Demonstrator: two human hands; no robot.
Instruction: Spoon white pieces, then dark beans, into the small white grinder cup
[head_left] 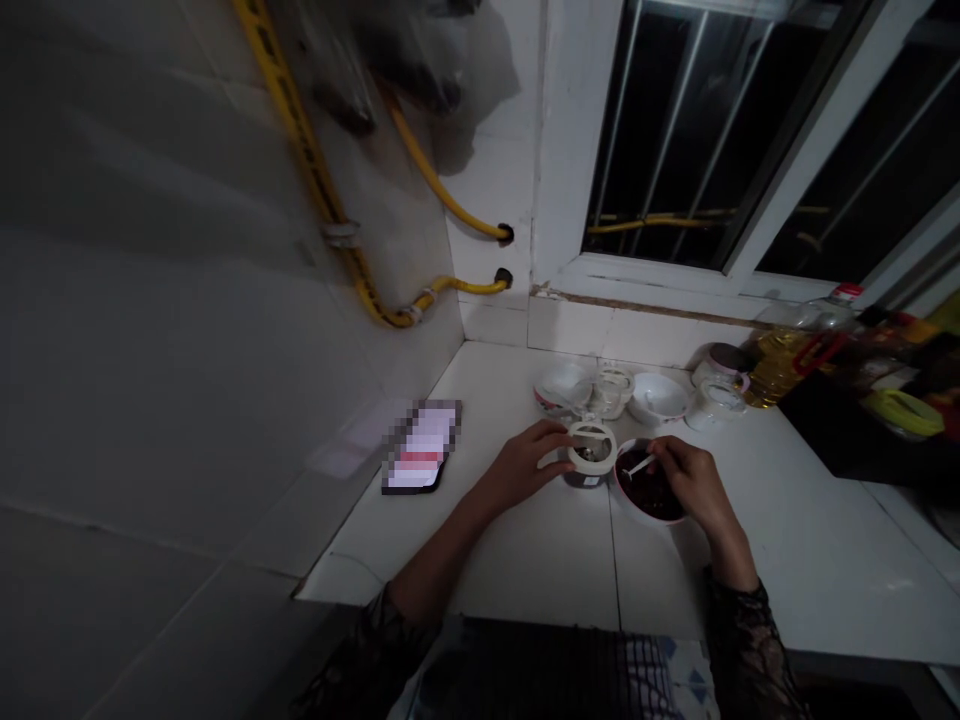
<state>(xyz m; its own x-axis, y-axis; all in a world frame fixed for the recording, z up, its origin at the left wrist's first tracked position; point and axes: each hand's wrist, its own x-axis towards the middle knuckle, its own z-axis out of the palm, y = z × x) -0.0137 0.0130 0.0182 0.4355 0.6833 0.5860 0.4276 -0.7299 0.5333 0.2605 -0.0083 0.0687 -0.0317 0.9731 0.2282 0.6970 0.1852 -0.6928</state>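
My left hand (529, 458) is at a small jar (589, 462), thumb and fingers curved against the side of its pale rim. The jar has a see-through lid or top, and a small label shows low on its front. Directly to its right stands a bowl (651, 505) of dark reddish contents. Over that bowl, my right hand (690, 480) pinches a small white spoon (639, 467), its far end above or in the dark contents; I cannot tell which.
Behind the jar are a bowl with a pink-patterned side (561, 388), a clear jar (613, 390) and a white bowl (660, 398). More jars (716, 403), an oil bottle (776, 368) and a black box (832, 430) stand right. A phone (424, 447) lies left, near the wall.
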